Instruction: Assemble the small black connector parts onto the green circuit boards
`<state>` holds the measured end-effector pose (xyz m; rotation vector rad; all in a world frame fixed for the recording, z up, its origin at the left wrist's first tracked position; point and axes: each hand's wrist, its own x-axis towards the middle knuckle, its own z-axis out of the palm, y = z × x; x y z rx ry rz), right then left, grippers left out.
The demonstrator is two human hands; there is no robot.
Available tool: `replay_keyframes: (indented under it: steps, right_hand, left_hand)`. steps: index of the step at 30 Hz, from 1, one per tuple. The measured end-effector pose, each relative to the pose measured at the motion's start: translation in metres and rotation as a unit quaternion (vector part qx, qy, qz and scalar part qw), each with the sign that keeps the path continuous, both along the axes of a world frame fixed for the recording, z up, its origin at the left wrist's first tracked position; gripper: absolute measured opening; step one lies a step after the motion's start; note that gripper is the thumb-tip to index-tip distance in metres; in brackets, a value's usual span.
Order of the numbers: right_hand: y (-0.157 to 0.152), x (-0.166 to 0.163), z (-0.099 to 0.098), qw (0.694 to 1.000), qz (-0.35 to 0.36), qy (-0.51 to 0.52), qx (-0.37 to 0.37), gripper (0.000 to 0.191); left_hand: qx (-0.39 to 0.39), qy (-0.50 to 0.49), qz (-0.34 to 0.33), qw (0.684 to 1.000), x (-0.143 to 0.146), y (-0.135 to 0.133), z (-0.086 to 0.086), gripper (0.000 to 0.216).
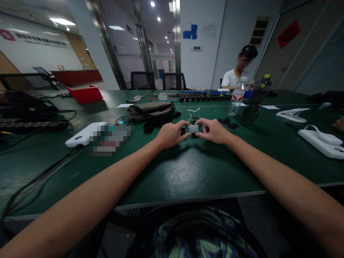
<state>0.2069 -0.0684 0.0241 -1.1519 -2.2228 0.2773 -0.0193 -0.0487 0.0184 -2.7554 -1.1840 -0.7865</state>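
A small grey rectangular piece [192,129] is held up between my two hands, just above the green table [182,175]. My left hand [172,134] pinches its left edge between thumb and forefinger. At the right edge, the thumb and forefinger of my right hand [213,131] close on the same piece. Its exact kind is too small to make out. Right behind it lies a cluster of small green circuit boards [194,117]. Black plastic parts [228,123] lie beyond my right hand, and a black compartmented tray [157,123] sits beyond my left.
A grey-brown pouch [150,110] lies behind the tray. A clear water bottle [236,98] and a dark bottle [254,102] stand at right. White devices [86,134] with cables are at left, another [321,141] at right. A person [235,77] sits across the table.
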Motion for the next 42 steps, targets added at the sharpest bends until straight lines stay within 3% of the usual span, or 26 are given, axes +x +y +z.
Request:
replay_keyframes:
  steps: [42]
  right_hand:
    - [0.0031,0.0020,-0.0027,1.000,0.008,-0.004,0.007,0.027]
  left_hand:
    - [0.029,0.040,0.008,0.999,0.0010,-0.0039,0.0028,0.037]
